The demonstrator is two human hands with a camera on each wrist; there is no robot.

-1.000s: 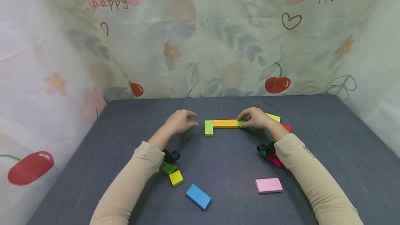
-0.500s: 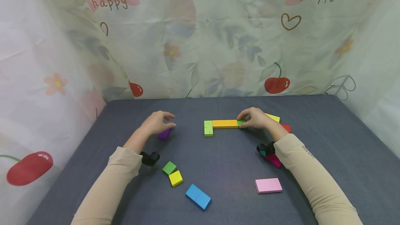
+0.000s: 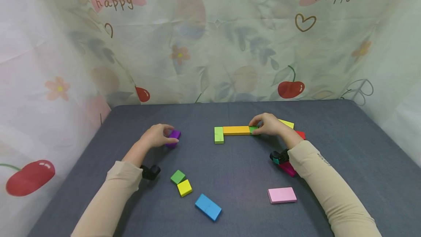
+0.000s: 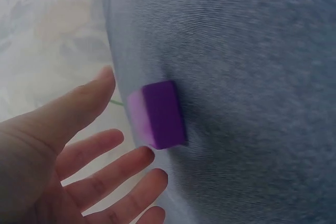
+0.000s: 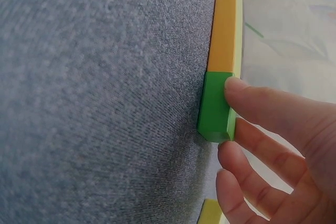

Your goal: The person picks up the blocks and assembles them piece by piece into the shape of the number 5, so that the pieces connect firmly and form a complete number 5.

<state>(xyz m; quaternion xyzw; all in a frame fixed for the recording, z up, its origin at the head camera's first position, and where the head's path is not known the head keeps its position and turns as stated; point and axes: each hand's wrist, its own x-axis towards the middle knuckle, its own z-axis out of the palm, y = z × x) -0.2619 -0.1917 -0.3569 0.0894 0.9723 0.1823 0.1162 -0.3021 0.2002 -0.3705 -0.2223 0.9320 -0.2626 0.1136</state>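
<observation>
My left hand reaches over a purple block at the left of the table, thumb on the near side and fingers on the far side. In the left wrist view that purple block stands on the cloth just beyond the spread thumb and fingers, which do not grip it. My right hand pinches a green block between thumb and fingers. The green block meets the right end of a long orange block. At the orange block's left end lies a light green block, pointing toward me.
Nearer me on the left lie a small green block, a yellow block and a blue block. A pink block is at front right. Yellow, red and magenta blocks are partly hidden by the right arm.
My left hand has moved left, away from the light green block, and come down around the purple block. The right hand stays on the green block.
</observation>
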